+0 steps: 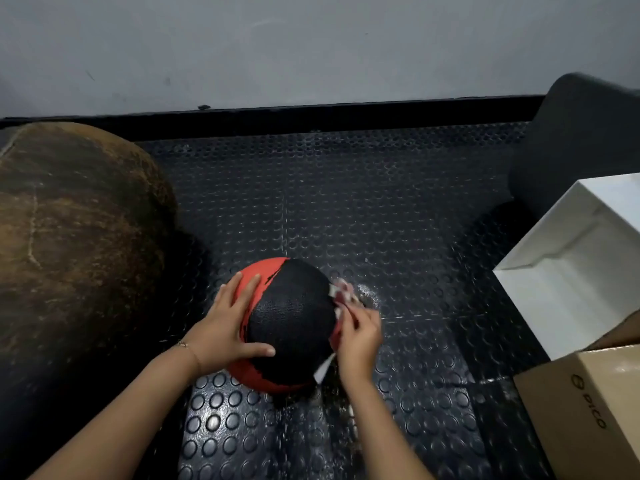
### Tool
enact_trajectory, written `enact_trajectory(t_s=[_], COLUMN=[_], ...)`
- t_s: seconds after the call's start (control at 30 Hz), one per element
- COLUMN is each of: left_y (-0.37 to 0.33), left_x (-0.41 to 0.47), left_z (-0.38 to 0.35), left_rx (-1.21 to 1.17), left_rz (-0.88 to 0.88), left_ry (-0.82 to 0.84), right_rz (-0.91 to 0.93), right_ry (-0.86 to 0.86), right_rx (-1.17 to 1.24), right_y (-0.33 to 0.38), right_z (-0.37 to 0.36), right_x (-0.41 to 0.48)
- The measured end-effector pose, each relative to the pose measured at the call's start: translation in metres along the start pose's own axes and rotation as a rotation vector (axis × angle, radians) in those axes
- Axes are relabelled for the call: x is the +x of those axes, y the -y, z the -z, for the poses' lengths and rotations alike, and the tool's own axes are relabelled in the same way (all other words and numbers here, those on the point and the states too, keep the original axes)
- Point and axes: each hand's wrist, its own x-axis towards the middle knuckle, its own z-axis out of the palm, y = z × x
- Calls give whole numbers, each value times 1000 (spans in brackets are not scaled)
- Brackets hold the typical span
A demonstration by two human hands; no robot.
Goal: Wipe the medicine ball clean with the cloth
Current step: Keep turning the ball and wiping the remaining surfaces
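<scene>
A red and black ball (291,317) sits on a studded black mat (381,209). The left hand (225,327) lies open on the ball's left side, fingers straight, steadying it. The right hand (358,337) grips a pale cloth (341,294) pressed to the ball's right side. Best to brace the ball, wipe firmly, and turn it to reach unwiped parts. Left of the ball is a large worn brown ball (69,237); right of it, a white box (571,271) and a cardboard box (588,410); behind it, a grey wall (311,46).
</scene>
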Motion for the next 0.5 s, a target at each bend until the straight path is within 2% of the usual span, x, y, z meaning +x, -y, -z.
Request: enact_trajectory(t_s=[0.07,0.13,0.2,0.27,0.3,0.4,0.5], left_y=[3,3,0,1,2,-2,-8], left_x=[0,1,1,5,9,17,26], left_z=[0,0,5,11,13,17,11], left_rx=[-7,-31,-98,-247,-334,-486,-477], left_rz=[-2,-3,2,57,113,282,295], left_ry=[1,1,-14,-98,-140,-72,-36], right_rz=[-222,-374,-556,-786,-865,-887,-880], right_ry=[53,82,89,201,269,348,334], right_rx=[-58,23,269,567,625,540,569], right_y=[-31,-43,-41,-40,-42,-50,-49], right_z=[7,7,5,-3,-8,-22,-22], right_x=[2,7,14,17,17,14,11])
